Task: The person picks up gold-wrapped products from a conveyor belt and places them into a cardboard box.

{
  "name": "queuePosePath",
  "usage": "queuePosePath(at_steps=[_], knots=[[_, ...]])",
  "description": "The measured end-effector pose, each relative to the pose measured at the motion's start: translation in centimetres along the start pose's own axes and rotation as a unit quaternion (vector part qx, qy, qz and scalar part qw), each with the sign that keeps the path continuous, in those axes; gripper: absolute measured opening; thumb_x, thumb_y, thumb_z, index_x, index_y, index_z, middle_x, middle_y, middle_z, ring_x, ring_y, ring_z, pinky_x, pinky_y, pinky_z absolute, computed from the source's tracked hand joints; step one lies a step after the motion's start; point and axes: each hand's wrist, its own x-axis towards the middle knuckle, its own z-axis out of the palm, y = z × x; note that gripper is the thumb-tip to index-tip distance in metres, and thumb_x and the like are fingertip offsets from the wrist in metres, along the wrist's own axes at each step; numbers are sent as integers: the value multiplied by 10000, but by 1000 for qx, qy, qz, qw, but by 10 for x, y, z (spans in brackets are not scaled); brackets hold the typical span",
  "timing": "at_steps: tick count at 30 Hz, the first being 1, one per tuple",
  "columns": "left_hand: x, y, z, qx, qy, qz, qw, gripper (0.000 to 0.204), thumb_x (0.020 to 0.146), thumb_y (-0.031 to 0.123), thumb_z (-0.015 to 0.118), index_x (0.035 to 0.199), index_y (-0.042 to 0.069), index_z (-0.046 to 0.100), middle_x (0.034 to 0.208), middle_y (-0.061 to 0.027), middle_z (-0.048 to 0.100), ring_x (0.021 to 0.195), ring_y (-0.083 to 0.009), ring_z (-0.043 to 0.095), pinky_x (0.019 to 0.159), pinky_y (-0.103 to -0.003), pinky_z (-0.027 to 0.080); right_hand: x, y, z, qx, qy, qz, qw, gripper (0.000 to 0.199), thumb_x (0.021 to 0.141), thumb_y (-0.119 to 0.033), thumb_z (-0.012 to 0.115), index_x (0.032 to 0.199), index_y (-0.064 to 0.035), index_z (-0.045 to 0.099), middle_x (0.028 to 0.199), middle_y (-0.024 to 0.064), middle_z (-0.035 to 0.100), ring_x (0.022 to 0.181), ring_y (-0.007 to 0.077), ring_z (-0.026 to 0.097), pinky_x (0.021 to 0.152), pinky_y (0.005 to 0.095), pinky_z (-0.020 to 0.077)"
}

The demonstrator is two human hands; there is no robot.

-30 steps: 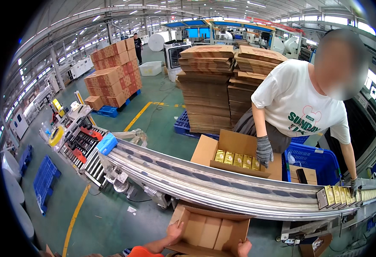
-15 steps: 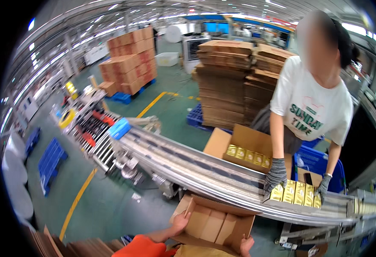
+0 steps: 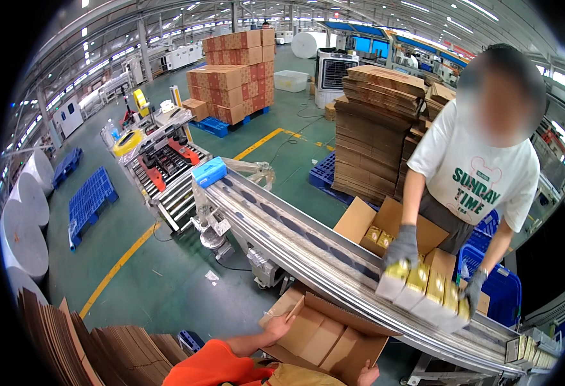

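Note:
An open cardboard box (image 3: 318,338) is held in front of me, beside the near rail of the conveyor. My left hand (image 3: 279,325) grips its left wall, fingers wrapped over the edge. At the near right corner, my right hand (image 3: 368,373) is closed on the wall, partly cut off by the lower edge of the view. Bare bottom flaps show inside. Across the conveyor (image 3: 295,235), a co-worker in grey gloves squeezes a row of gold-and-white packs (image 3: 424,291) between both hands, raised off the belt. The co-worker's open carton (image 3: 356,225) holds more gold packs.
Stacked flat cartons (image 3: 375,138) stand behind the conveyor, and more flat cardboard (image 3: 112,347) lies at my lower left. A blue crate (image 3: 498,276) sits beside the co-worker. A roller machine (image 3: 166,167) adjoins the belt's far end; blue pallets (image 3: 92,202) and white rolls (image 3: 28,225) are at left.
The co-worker has lifted the row of gold packs off the belt, tilting it so the white sides show. My view has shifted; both my hands keep holding the cardboard box.

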Motion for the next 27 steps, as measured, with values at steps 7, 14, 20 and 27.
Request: queuePosePath(at_steps=[7, 14, 20, 27], knots=[[0, -8, 6, 7, 37, 3, 999, 498, 913, 471, 432, 1117, 48, 595, 854, -243, 642, 821, -423, 614, 728, -484, 493, -3, 19, 25, 136, -86, 95, 982, 311, 850, -253, 625, 863, 58, 615, 741, 272, 615, 689, 449, 575, 618, 474, 461], [-2, 10, 1, 50, 18, -17, 998, 554, 907, 506, 413, 1230, 76, 548, 915, -263, 640, 880, -429, 616, 798, -493, 489, 4, -4, -11, 57, -112, 138, 982, 329, 858, -291, 620, 909, 34, 626, 784, 282, 615, 767, 462, 588, 646, 490, 461], [7, -11, 10, 72, 16, 3, 997, 574, 919, 499, 397, 1236, 41, 535, 987, -279, 622, 936, -451, 590, 826, -478, 477, 11, -16, -14, 33, -149, 199, 968, 386, 863, -361, 593, 1000, -1, 617, 841, 270, 635, 817, 446, 608, 719, 493, 484], [5, 9, 7, 72, 24, 32, 997, 521, 927, 478, 398, 1162, 42, 560, 958, -270, 630, 912, -458, 587, 806, -492, 469, 13, -13, -17, 40, -133, 249, 958, 405, 870, -379, 580, 1023, -6, 622, 892, 242, 650, 868, 417, 615, 775, 460, 484]])
